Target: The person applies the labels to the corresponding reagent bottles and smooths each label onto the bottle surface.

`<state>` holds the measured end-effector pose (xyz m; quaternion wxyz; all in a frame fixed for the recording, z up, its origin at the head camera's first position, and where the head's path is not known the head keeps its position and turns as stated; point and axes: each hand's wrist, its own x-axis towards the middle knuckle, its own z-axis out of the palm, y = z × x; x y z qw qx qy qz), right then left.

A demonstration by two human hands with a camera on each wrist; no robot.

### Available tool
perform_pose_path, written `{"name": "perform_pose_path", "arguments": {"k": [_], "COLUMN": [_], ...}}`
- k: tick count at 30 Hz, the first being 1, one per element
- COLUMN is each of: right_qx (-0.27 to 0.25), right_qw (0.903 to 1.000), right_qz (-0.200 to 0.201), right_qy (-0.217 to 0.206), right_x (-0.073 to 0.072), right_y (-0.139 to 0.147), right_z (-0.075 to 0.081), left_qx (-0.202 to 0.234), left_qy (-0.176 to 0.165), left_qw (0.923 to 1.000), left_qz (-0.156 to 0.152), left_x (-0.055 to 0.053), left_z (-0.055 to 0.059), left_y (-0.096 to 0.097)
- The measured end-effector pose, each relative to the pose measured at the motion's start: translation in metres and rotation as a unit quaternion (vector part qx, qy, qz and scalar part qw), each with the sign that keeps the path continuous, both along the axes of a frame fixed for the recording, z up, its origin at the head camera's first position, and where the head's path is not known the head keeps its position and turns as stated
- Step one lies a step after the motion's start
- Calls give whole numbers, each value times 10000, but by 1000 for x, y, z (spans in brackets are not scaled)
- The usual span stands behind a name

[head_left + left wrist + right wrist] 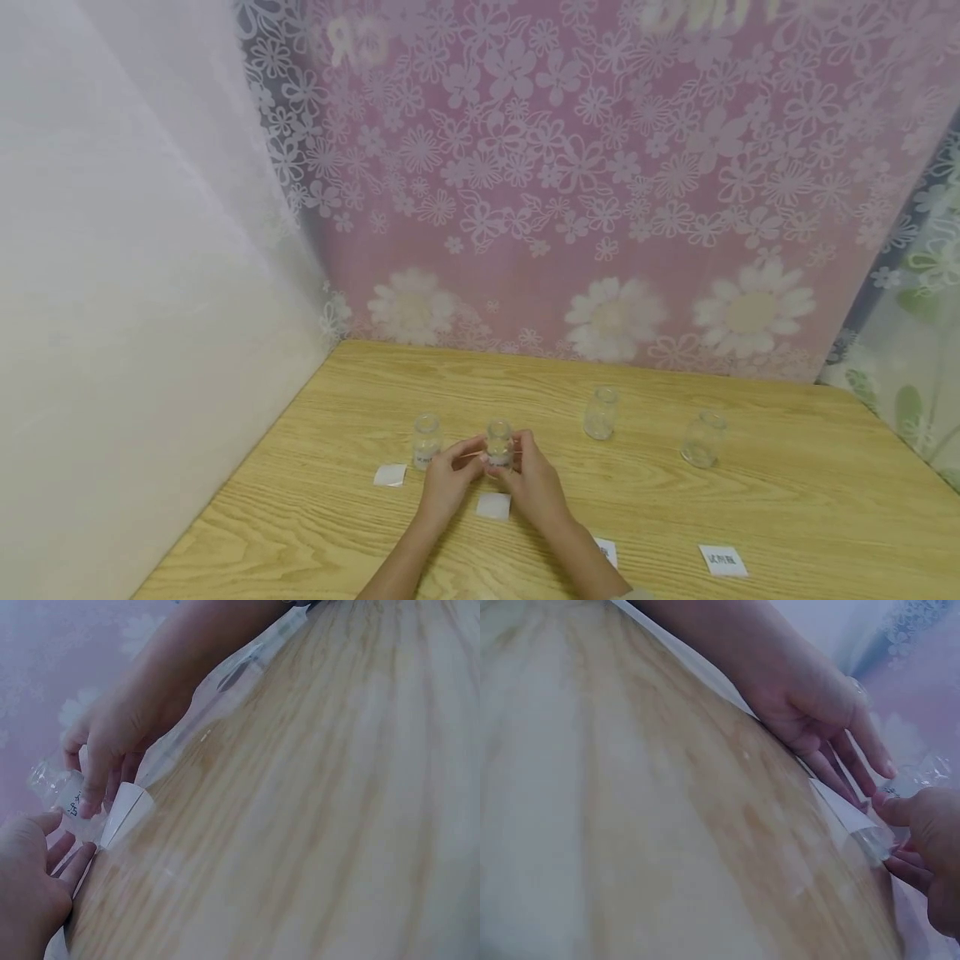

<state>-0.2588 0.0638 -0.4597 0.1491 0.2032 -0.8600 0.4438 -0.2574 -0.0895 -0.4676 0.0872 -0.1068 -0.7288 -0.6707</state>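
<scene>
Between both hands a small clear glass jar (pixel 499 432) stands upright on the table, with a white label (pixel 73 804) bearing dark writing on its front. My left hand (pixel 447 482) holds the jar's left side with thumb and fingers. From the other side my right hand (pixel 537 487) grips it, its thumb on the label in the left wrist view. Just in front of the jar lies a blank white paper slip (pixel 493 506). A second jar (pixel 427 433), also labelled, stands left of the left hand. The right hand partly hides the held jar in the right wrist view.
Two unlabelled glass jars (pixel 601 413) (pixel 703 438) stand further right on the wooden table (pixel 300 500). Another blank slip (pixel 390 475) lies at left. Near the front are a printed label (pixel 723 560) and one partly behind the right forearm (pixel 606 550). A flowered curtain (pixel 525 208) hangs behind.
</scene>
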Motion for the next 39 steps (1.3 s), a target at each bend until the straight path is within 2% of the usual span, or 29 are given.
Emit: {"name": "perform_pose_path", "arguments": {"k": [2, 3, 7, 9, 12, 19, 23, 35, 39], "right_qx": [-106, -137, -207, -253, -299, -405, -491, -923, -957], "right_qw": [9997, 9995, 9988, 9983, 9978, 9974, 9967, 9914, 9904], "right_qz": [182, 262, 443, 516, 587, 576, 574, 496, 587], "right_qy": [-110, -123, -89, -75, -124, -179, -309, -789, -809], "right_x": [0, 0, -4, -4, -4, -6, -6, -3, -4], "right_y": [3, 5, 10, 12, 15, 19, 19, 19, 18], "right_z": [1, 2, 1, 0, 0, 0, 1, 3, 1], "left_qx": [-82, -67, -86, -74, -83, -218, -338, -234, -29], "left_qy": [24, 55, 185, 206, 156, 170, 200, 132, 70], "left_qw": [10000, 10000, 9998, 9998, 9998, 9995, 9992, 9996, 9997], "left_qz": [4, -19, -42, -43, -59, -168, -110, -121, -246], "left_x": [5, 6, 5, 0, 1, 19, 24, 21, 14], "left_z": [8, 8, 7, -1, 2, 29, 36, 33, 23], "left_y": [0, 0, 0, -1, -1, 0, 1, 0, -1]}}
